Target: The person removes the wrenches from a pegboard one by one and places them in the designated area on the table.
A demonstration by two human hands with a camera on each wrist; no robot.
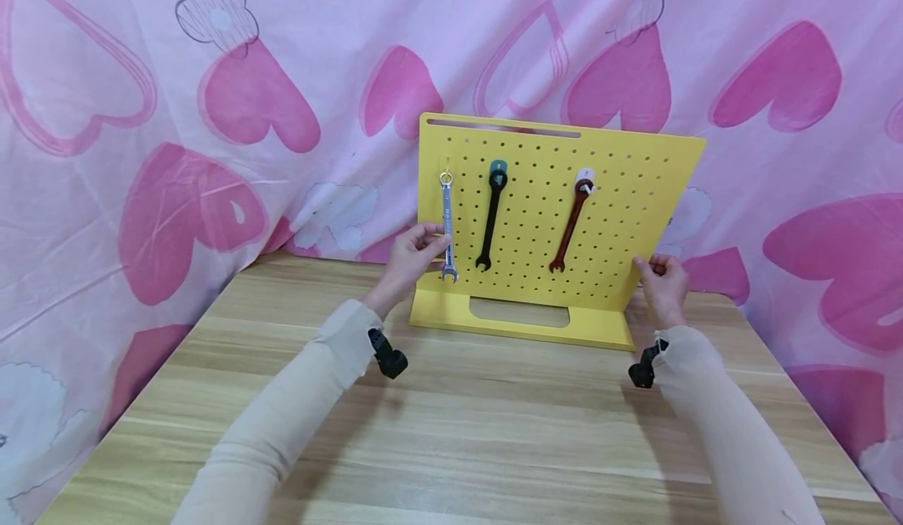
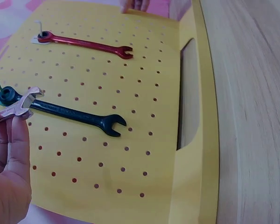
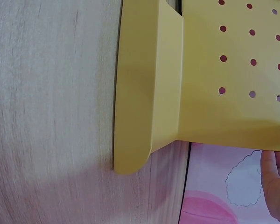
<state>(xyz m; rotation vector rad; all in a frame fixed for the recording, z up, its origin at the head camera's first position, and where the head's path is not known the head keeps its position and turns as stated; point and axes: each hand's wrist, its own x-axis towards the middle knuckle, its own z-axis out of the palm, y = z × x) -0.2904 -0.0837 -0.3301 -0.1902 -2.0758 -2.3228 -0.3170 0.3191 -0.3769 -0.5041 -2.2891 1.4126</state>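
Note:
My left hand [image 1: 412, 257] pinches a silver combination wrench [image 1: 447, 215] between thumb and fingers. Its ring end is up, overlapping a yellow hook [image 1: 445, 163] at the left of the yellow pegboard [image 1: 536, 219]; its open jaw points down. In the left wrist view the silver wrench [image 2: 22, 106] stands out in front of the board. To its right hang a black wrench [image 1: 491, 223] on a teal hook [image 1: 498, 167] and a red wrench [image 1: 570, 231] on a white hook [image 1: 585, 174]. My right hand [image 1: 665, 286] holds the board's right edge, thumb at the front.
The pegboard stands on its folded yellow base [image 1: 440, 310], which has a wide cutout, on a wood-grain table [image 1: 494, 423]. A pink cloth with hearts [image 1: 261, 110] hangs behind and along both sides. Each wrist wears a black camera [image 1: 388, 354].

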